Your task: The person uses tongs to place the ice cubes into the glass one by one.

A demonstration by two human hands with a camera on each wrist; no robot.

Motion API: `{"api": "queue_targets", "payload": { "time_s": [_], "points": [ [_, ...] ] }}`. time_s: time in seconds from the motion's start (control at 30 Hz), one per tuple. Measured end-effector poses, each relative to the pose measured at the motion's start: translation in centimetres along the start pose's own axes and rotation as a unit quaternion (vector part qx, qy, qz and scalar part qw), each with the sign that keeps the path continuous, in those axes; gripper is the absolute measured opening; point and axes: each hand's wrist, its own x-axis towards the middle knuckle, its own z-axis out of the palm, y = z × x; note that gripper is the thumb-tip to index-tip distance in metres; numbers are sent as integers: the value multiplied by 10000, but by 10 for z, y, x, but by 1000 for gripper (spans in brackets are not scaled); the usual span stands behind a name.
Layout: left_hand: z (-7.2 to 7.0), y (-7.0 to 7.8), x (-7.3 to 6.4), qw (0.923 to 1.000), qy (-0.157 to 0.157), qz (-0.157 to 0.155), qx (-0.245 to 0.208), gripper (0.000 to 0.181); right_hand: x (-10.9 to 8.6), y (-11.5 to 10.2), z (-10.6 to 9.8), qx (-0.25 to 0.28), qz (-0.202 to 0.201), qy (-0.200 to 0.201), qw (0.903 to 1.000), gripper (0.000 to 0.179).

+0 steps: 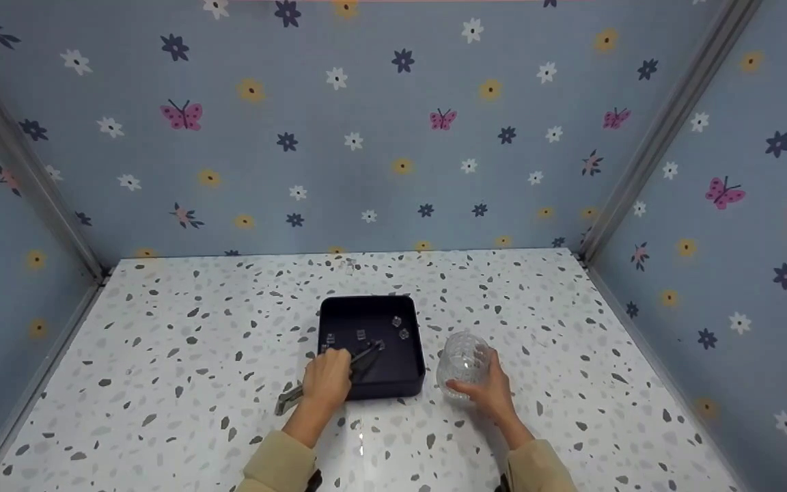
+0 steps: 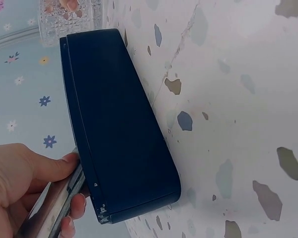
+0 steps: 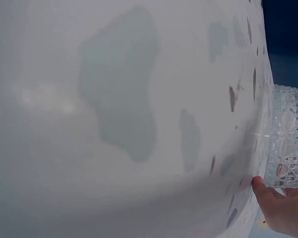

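My left hand (image 1: 327, 380) grips a pair of metal tongs (image 1: 290, 398) that slants over the near-left rim of a dark navy square tray (image 1: 387, 391). Its tips reach inside, right at a small clear cube (image 1: 380, 345). Several more clear cubes (image 1: 397, 321) lie spread over the tray floor. Beside the tray, my right hand (image 1: 492, 391) curls thumb and fingers round a clear patterned glass (image 1: 462, 362). In the left wrist view the tongs (image 2: 54, 203) sit between thumb and fingers. The right wrist view shows the cut-glass wall (image 3: 290, 141) with fingers beneath it.
A white speckled tabletop (image 1: 229, 328) carries everything. Blue flowered panels stand at the back (image 1: 366, 109), left and right, joined by metal corner posts (image 1: 667, 130). The tray's right wall is a short gap from the glass.
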Motion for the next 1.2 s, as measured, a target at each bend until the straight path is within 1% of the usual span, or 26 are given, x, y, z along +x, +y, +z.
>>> {"api": "queue_targets", "payload": {
  "time_s": [0.13,0.3,0.43,0.6,0.8,1.0,1.07,1.2],
  "points": [
    [1,0,0,10000,7,-12,19,13,1,0,0,-23,-6,30,10000,91],
    [3,0,0,9999,101,69,54,20,0,0,1,-163,36,64,9998,92],
    [4,1,0,10000,39,72,40,26,0,0,1,-199,92,108,9997,93],
    [3,2,-1,10000,-88,-9,-11,30,1,-1,1,-146,132,92,9998,92],
    [1,4,-2,10000,9,-20,-68,26,0,-1,-1,-118,65,73,9999,91],
    [-3,7,-2,9996,243,87,-144,16,1,-1,1,-77,-99,89,9999,89],
    [-5,9,-3,9993,308,90,-192,12,1,-1,1,-59,-94,84,9999,89],
    [-10,13,-4,9990,307,39,-324,13,1,-1,1,-1,-74,57,10000,89]
  ]
}}
